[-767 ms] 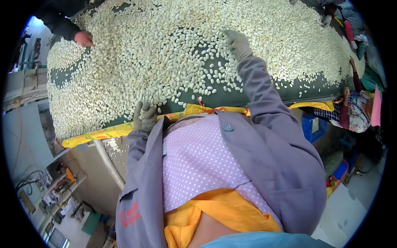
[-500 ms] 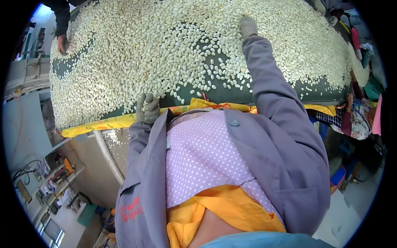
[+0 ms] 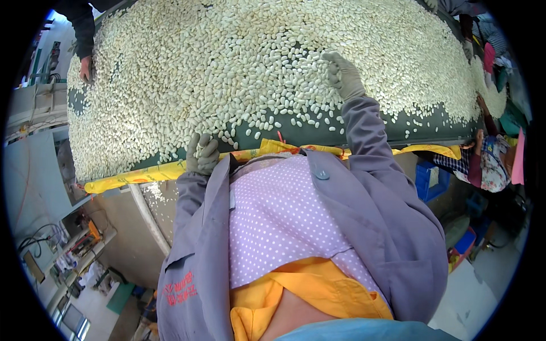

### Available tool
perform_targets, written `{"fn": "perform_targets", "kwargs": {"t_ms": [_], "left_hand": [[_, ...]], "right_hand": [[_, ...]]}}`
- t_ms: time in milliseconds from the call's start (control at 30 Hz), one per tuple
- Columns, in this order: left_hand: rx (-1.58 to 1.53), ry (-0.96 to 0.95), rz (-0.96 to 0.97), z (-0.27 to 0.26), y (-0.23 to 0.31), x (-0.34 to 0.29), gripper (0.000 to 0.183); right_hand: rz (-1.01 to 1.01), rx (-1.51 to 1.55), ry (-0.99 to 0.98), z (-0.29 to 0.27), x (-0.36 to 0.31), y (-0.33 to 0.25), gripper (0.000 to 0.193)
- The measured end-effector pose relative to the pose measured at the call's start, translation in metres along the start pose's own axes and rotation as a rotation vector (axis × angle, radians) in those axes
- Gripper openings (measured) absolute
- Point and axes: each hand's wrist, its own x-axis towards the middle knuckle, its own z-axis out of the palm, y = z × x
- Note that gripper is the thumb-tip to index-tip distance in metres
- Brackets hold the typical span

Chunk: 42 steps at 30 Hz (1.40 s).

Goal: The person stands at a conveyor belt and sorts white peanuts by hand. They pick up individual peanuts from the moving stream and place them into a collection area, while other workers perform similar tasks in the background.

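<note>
A thick spread of white beans (image 3: 227,68) covers the dark green belt-like surface (image 3: 318,134) in front of me. My right hand (image 3: 346,78), in a pale grey glove, is over the middle right of the beans. Its index finger stretches to the left and the other fingers bend loosely apart from it; I see nothing held in it. At the near edge, my left hand (image 3: 202,156), gloved too, rests by the beans with fingers curled inward. Something pale, apparently a few beans, shows between those fingers.
Yellow sheeting (image 3: 136,175) lines the near edge. A co-worker's bare hand (image 3: 86,69) touches the beans at the far left; other people's arms (image 3: 481,116) reach in at the right. A blue crate (image 3: 431,181) stands below on the right.
My right hand has drawn back toward me from farther out, and beans now cover part of the bare patch. The co-worker's hand at left shifted slightly. My left hand stayed put.
</note>
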Motion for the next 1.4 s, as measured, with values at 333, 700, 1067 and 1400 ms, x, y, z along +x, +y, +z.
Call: {"fn": "perform_targets", "kwargs": {"t_ms": [333,700,1067,1400], "left_hand": [[0.003,-0.039,-0.007,-0.011,-0.019,0.017,0.038],[0.072,0.015,0.019,-0.01,-0.045,0.038,0.036],[0.031,0.076,0.035,-0.018,-0.071,0.055,0.036],[0.039,0.024,-0.018,-0.019,-0.088,0.081,0.041]], "right_hand": [[0.11,-0.681,-0.093,0.061,0.029,0.002,0.028],[-0.172,-1.811,-0.024,0.092,0.136,-0.019,0.033],[0.098,0.24,-0.271,-0.025,0.071,-0.049,0.027],[-0.053,-0.564,0.387,-0.113,0.196,-0.08,0.043]]}}
